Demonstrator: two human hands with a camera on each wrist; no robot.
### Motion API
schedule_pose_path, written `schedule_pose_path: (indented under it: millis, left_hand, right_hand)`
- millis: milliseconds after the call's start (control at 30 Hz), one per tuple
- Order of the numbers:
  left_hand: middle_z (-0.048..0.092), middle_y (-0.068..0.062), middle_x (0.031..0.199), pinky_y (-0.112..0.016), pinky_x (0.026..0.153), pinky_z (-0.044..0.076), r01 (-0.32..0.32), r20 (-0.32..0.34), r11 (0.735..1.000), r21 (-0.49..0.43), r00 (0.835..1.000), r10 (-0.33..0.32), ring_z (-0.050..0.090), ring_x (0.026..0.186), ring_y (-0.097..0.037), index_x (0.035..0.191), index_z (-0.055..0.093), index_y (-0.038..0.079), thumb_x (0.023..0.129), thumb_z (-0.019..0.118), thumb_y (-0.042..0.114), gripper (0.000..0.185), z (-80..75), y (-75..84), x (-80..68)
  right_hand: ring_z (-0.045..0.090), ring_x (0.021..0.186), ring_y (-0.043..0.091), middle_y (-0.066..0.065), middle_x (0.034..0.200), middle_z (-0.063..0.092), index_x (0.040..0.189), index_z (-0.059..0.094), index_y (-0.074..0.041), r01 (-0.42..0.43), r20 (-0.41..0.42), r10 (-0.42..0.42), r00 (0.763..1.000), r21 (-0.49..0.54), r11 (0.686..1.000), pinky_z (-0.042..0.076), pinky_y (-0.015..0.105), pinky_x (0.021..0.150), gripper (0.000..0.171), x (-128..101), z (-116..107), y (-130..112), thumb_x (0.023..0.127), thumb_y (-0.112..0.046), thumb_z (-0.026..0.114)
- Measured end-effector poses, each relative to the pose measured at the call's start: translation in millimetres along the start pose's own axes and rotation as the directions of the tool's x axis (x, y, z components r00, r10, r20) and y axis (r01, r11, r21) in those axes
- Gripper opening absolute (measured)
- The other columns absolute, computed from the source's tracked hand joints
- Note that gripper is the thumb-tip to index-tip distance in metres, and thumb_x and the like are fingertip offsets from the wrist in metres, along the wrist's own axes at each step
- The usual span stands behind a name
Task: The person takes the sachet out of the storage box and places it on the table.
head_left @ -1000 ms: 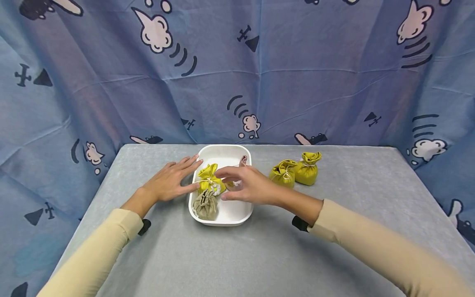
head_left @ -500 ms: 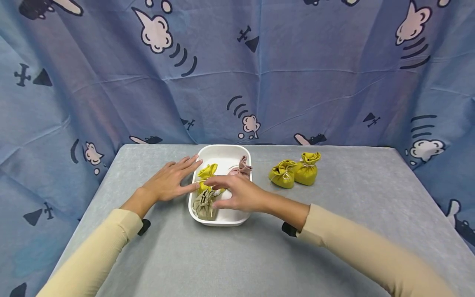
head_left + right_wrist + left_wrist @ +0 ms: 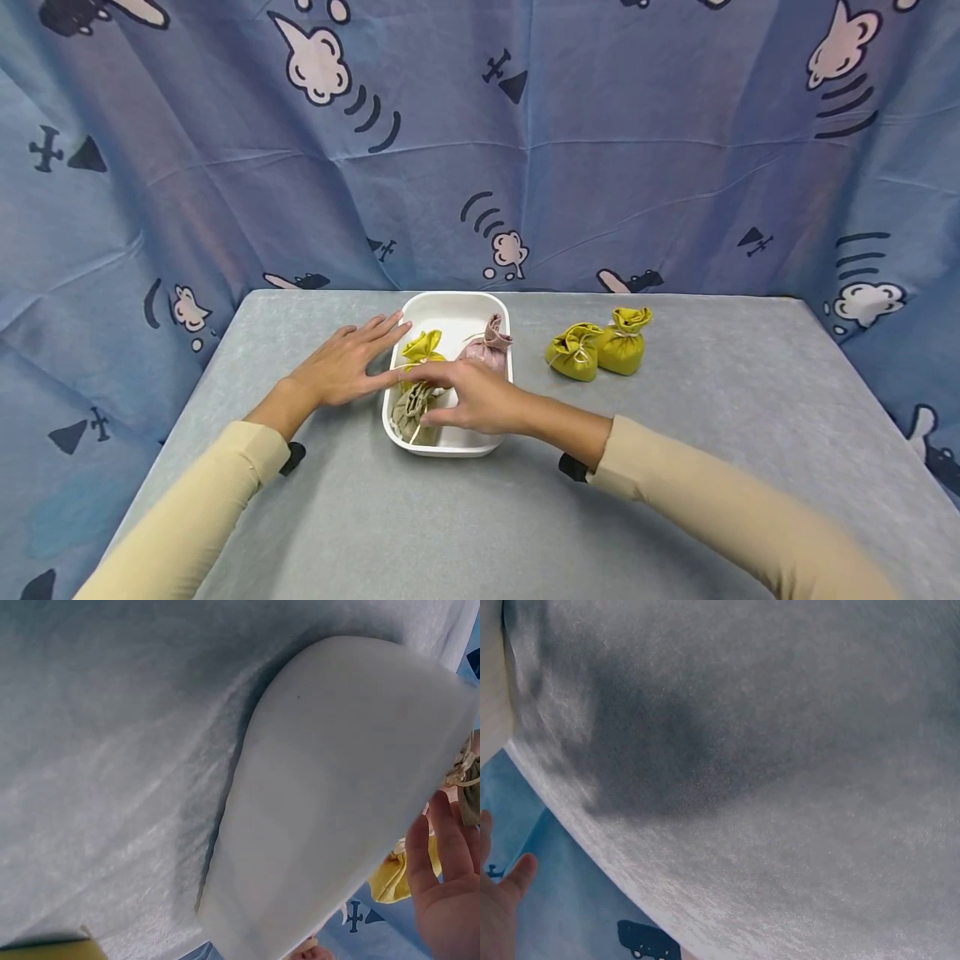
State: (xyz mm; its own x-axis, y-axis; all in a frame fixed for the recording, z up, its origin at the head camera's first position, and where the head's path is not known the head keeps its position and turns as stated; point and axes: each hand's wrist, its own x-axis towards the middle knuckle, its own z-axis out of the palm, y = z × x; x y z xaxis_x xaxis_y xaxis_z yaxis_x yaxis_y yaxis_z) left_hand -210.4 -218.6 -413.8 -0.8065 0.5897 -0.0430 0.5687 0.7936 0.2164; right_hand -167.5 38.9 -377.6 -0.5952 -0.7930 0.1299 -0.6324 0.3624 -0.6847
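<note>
My right hand (image 3: pixel 480 396) is over the front of a white tray (image 3: pixel 459 450), its thumb and fingers spread at either side of a grey-green drawstring pouch (image 3: pixel 411 408). In the right wrist view the fingers (image 3: pixel 450 851) look fairly straight, with the pouch (image 3: pixel 470 791) at their tips. My left hand (image 3: pixel 337 367) lies flat with fingers extended along the tray's left rim. Just behind the grey-green pouch is a yellow pouch (image 3: pixel 423 345), partly covered by the right hand. A pink pouch (image 3: pixel 486 353) leans against the tray's right wall.
Two olive-yellow pouches (image 3: pixel 574 353) stand side by side on the grey table (image 3: pixel 720 400), right of the tray. A blue patterned curtain (image 3: pixel 622 150) hangs behind the table. The tray's outer wall (image 3: pixel 322 772) fills much of the right wrist view.
My right hand has moved left and toward me, from beside the pink pouch to the grey-green one. The pink pouch shows more now. My left hand has stayed put.
</note>
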Motion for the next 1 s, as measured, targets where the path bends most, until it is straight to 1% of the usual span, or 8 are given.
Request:
schedule_pose_path:
  millis: [100,267,400,600,767,900,1000]
  left_hand:
    - [0.015,-0.001,0.166,-0.059,0.113,0.027,-0.006,-0.004,1.0,0.001,1.0,0.006,0.02,0.15,-0.032,0.161,0.022,0.023,0.098,0.044,0.063,0.078,0.8,-0.8,0.2]
    - [0.014,0.001,0.166,-0.057,0.113,0.028,-0.012,-0.009,1.0,-0.006,1.0,0.012,0.02,0.15,-0.031,0.161,0.021,0.023,0.098,0.045,0.061,0.077,1.8,-2.0,0.3]
    - [0.015,0.0,0.166,-0.056,0.112,0.028,-0.017,-0.017,1.0,-0.012,1.0,0.017,0.021,0.15,-0.03,0.161,0.022,0.023,0.098,0.047,0.059,0.077,2.2,-2.4,0.0]
    - [0.015,-0.001,0.166,-0.056,0.113,0.029,-0.021,-0.02,1.0,-0.02,1.0,0.02,0.021,0.15,-0.029,0.161,0.021,0.023,0.098,0.047,0.059,0.077,2.1,-1.7,0.0]
    - [0.016,-0.002,0.166,-0.056,0.112,0.029,-0.023,-0.025,1.0,-0.022,0.999,0.022,0.022,0.15,-0.03,0.16,0.023,0.022,0.098,0.047,0.059,0.076,2.8,-2.5,0.2]
    - [0.017,-0.003,0.166,-0.056,0.112,0.03,-0.028,-0.032,0.999,-0.019,0.999,0.028,0.022,0.149,-0.03,0.16,0.024,0.021,0.099,0.047,0.059,0.076,3.1,-2.9,0.5]
    - [0.016,-0.002,0.166,-0.056,0.112,0.029,-0.021,-0.023,1.0,-0.019,1.0,0.02,0.022,0.15,-0.03,0.16,0.023,0.022,0.099,0.047,0.059,0.076,2.6,-2.4,0.6]
  right_hand:
    - [0.06,0.122,0.017,0.006,0.132,0.065,0.136,0.06,-0.005,-0.003,-0.002,0.003,1.0,-0.017,1.0,0.044,0.03,0.105,0.055,2.1,2.4,-1.1,0.086,-0.014,0.08]
    - [0.061,0.118,0.016,0.002,0.127,0.067,0.132,0.063,-0.008,-0.032,0.001,0.032,0.999,-0.053,0.998,0.046,0.032,0.102,0.05,4.6,5.1,-2.5,0.086,-0.016,0.079]
    - [0.064,0.109,0.014,0.001,0.121,0.07,0.126,0.067,-0.008,-0.037,-0.008,0.037,0.999,-0.071,0.997,0.049,0.031,0.096,0.043,6.2,6.3,-2.7,0.086,-0.016,0.079]
    - [0.064,0.099,0.011,-0.003,0.112,0.072,0.118,0.072,-0.011,-0.052,-0.032,0.05,0.998,-0.068,0.996,0.05,0.03,0.087,0.033,7.8,7.8,-3.0,0.087,-0.016,0.079]
    - [0.064,0.092,0.011,-0.004,0.103,0.073,0.11,0.074,-0.012,-0.024,-0.06,0.02,0.998,-0.064,0.998,0.05,0.028,0.082,0.024,7.6,9.0,-2.6,0.087,-0.014,0.078]
    - [0.065,0.094,0.008,-0.004,0.103,0.074,0.107,0.076,-0.011,0.002,-0.078,-0.006,0.997,-0.049,0.999,0.051,0.025,0.084,0.02,6.5,9.3,-1.5,0.086,-0.012,0.078]
    - [0.067,0.095,0.007,-0.002,0.104,0.075,0.106,0.077,-0.009,0.026,-0.09,-0.028,0.996,-0.022,0.999,0.052,0.025,0.085,0.02,5.6,9.0,-0.8,0.086,-0.009,0.078]
